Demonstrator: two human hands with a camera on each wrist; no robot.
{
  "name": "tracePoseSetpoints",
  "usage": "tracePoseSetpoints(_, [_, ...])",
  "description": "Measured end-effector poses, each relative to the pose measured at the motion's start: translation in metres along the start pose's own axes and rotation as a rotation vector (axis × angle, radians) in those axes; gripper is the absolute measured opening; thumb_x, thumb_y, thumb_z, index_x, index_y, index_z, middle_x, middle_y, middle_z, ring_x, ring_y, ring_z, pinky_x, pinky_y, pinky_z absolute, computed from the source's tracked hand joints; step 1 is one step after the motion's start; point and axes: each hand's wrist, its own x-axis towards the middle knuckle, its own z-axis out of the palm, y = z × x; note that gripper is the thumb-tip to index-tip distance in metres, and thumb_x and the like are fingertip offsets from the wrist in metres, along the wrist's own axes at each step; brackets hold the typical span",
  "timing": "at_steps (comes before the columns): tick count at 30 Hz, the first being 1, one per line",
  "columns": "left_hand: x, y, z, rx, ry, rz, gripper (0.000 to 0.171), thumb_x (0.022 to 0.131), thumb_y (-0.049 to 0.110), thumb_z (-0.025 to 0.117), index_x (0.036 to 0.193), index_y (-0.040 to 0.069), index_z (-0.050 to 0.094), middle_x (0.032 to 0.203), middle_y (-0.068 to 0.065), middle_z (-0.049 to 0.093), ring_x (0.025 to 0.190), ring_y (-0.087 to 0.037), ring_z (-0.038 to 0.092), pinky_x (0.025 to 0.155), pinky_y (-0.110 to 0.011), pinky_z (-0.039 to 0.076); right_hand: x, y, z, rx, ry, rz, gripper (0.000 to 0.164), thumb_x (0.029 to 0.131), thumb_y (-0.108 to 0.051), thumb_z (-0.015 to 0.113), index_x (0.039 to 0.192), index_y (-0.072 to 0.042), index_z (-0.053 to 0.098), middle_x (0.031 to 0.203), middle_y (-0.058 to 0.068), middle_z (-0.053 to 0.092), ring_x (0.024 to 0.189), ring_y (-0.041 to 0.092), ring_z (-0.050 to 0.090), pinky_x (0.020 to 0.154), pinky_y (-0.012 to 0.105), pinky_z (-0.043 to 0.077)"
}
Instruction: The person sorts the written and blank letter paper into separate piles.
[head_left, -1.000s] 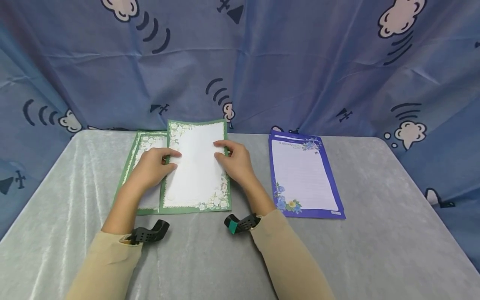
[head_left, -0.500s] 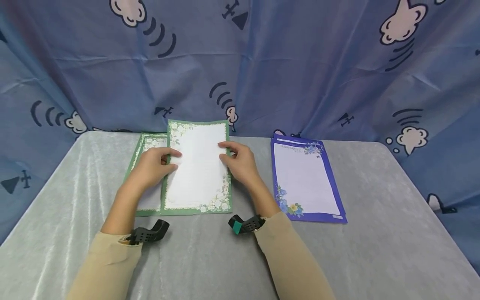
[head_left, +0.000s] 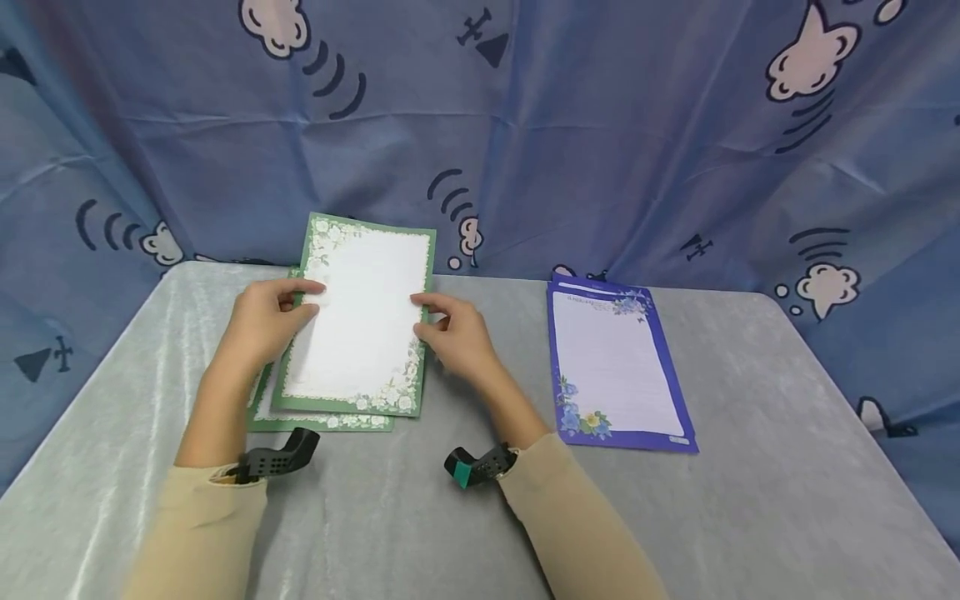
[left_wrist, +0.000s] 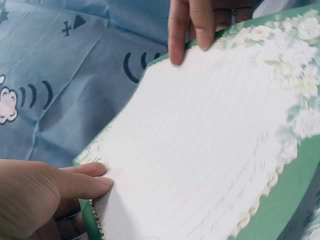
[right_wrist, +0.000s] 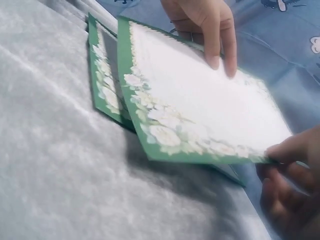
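A sheet of letter paper [head_left: 356, 325] with a green border and white flowers is held up at a slight tilt in the head view. My left hand [head_left: 262, 321] pinches its left edge, thumb and fingertips on the white face. Its right edge is gripped by my right hand [head_left: 459, 337] in the same way. Underneath, a second green-bordered sheet [head_left: 318, 423] lies on the table, mostly covered. In the right wrist view a gap with shadow separates the raised sheet [right_wrist: 200, 100] from the lower sheet [right_wrist: 106, 80].
Purple-bordered letter paper [head_left: 615, 367] with blue flowers lies to the right, another purple edge showing behind its top. A grey velvety cloth [head_left: 765, 467] covers the table. Behind the far edge hangs a blue patterned curtain [head_left: 600, 125]. Each wrist wears a black strap mount [head_left: 277, 458].
Both hands have lifted the green-bordered sheet and shifted it left, over the sheet on the table. It has also tilted slightly clockwise. The head view has shifted slightly.
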Motion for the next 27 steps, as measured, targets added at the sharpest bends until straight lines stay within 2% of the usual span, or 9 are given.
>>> tracePoseSetpoints(4, [-0.001,-0.004,-0.006,0.009,0.024,-0.013,0.033,0.101,0.013,0.059,0.133,0.009,0.066,0.065,-0.001,0.03,0.054,-0.016,0.029,0.053,-0.032,0.034,-0.001,-0.001,0.007,0.015,-0.015,0.007,0.04,0.095,-0.004,0.066,0.133,-0.013,0.067,0.126,0.016,0.065,0.057,0.011,0.051,0.047,0.024,0.038])
tracePoseSetpoints(6, [-0.001,-0.006,-0.008,0.019,0.036,-0.027,0.033,0.101,0.014,0.059,0.132,0.009,0.066,0.071,-0.005,0.042,0.059,-0.017,0.036,0.056,-0.032,0.037,-0.002,-0.001,0.009,0.008,-0.03,0.012,0.04,0.094,-0.004,0.067,0.134,-0.013,0.067,0.126,0.017,0.066,0.06,0.011,0.054,0.05,0.023,0.041])
tracePoseSetpoints(8, [-0.001,-0.008,-0.009,0.027,0.043,-0.035,0.032,0.1,0.014,0.06,0.131,0.007,0.067,0.086,-0.013,0.057,0.069,-0.02,0.045,0.06,-0.033,0.04,-0.002,-0.001,0.012,-0.009,-0.04,0.013,0.041,0.094,-0.004,0.067,0.134,-0.013,0.067,0.127,0.016,0.067,0.064,0.011,0.056,0.052,0.022,0.043])
tracePoseSetpoints(10, [-0.002,-0.01,-0.01,0.032,0.042,-0.039,0.032,0.1,0.013,0.06,0.13,0.006,0.067,0.11,-0.02,0.065,0.082,-0.025,0.052,0.066,-0.034,0.043,-0.003,-0.001,0.015,-0.022,-0.041,0.009,0.041,0.094,-0.004,0.068,0.133,-0.013,0.067,0.126,0.016,0.068,0.067,0.012,0.059,0.055,0.022,0.045])
tracePoseSetpoints(12, [-0.002,-0.012,-0.011,0.034,0.038,-0.039,0.032,0.1,0.013,0.061,0.13,0.004,0.068,0.127,-0.023,0.064,0.093,-0.029,0.056,0.07,-0.034,0.044,-0.003,0.0,0.018,-0.031,-0.036,0.003,0.041,0.093,-0.003,0.069,0.133,-0.013,0.068,0.125,0.016,0.068,0.07,0.013,0.061,0.057,0.022,0.046])
tracePoseSetpoints(18, [-0.001,-0.018,-0.012,0.053,0.005,-0.07,0.033,0.098,0.013,0.062,0.129,0.001,0.068,0.134,-0.026,0.061,0.102,-0.035,0.059,0.073,-0.035,0.047,-0.004,0.006,0.028,-0.068,-0.05,-0.012,0.043,0.094,-0.003,0.067,0.136,-0.013,0.065,0.127,0.015,0.069,0.068,0.008,0.059,0.057,0.02,0.045])
tracePoseSetpoints(23, [0.0,-0.024,-0.011,0.055,-0.028,-0.094,0.036,0.098,0.014,0.064,0.13,0.0,0.066,0.143,-0.03,0.053,0.117,-0.043,0.054,0.08,-0.043,0.049,-0.006,0.013,0.035,-0.129,-0.048,-0.044,0.047,0.094,-0.001,0.066,0.139,-0.011,0.062,0.089,0.014,0.068,0.057,0.009,0.044,0.054,0.02,0.037])
tracePoseSetpoints(25, [0.0,-0.026,-0.009,0.053,-0.021,-0.097,0.035,0.097,0.013,0.065,0.129,0.0,0.067,0.142,-0.03,0.053,0.111,-0.042,0.055,0.077,-0.042,0.048,-0.006,0.016,0.037,-0.193,-0.041,-0.066,0.046,0.093,-0.002,0.067,0.138,-0.01,0.064,0.083,0.011,0.064,0.06,0.009,0.046,0.057,0.02,0.038])
tracePoseSetpoints(27, [0.001,-0.028,-0.007,0.05,-0.007,-0.099,0.034,0.096,0.013,0.067,0.127,0.0,0.068,0.14,-0.03,0.055,0.1,-0.039,0.056,0.074,-0.039,0.047,-0.006,0.018,0.039,-0.26,-0.03,-0.093,0.044,0.092,-0.003,0.069,0.135,-0.01,0.066,0.089,0.008,0.066,0.067,0.009,0.053,0.062,0.02,0.043])
